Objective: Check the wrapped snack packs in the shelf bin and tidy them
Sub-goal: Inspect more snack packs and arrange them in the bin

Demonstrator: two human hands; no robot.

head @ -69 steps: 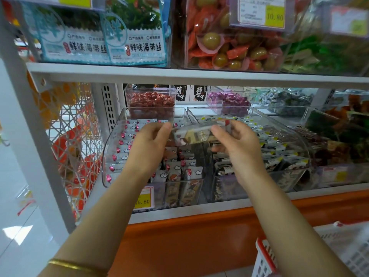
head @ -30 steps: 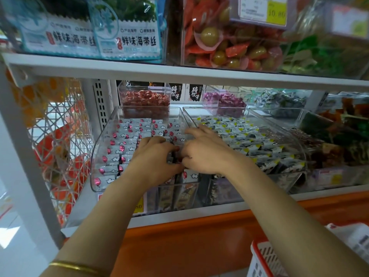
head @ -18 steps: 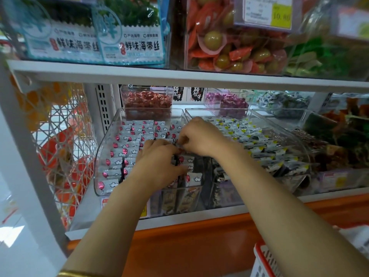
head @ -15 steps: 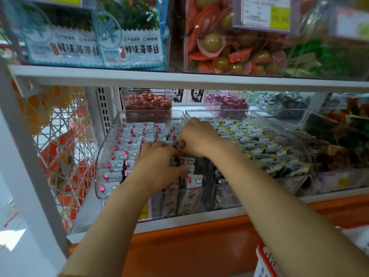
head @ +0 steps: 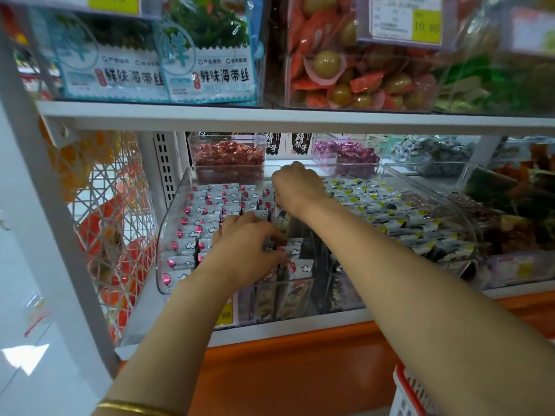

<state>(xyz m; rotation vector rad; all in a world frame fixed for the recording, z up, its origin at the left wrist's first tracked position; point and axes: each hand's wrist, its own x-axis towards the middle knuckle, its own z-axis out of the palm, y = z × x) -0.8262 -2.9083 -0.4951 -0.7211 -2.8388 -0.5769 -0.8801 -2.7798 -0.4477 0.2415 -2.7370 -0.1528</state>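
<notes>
Clear-plastic shelf bin (head: 169, 229) holding rows of snack packs (head: 210, 205); lifted pack now returned; left hand (head: 246, 247) pressing flat on rows, right hand (head: 295, 187) curled further back, grasp untellable; straightening underway

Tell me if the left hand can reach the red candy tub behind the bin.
Probably yes: the left hand rests on the packs in the bin, and nothing stands between it and the tub just behind.
</notes>
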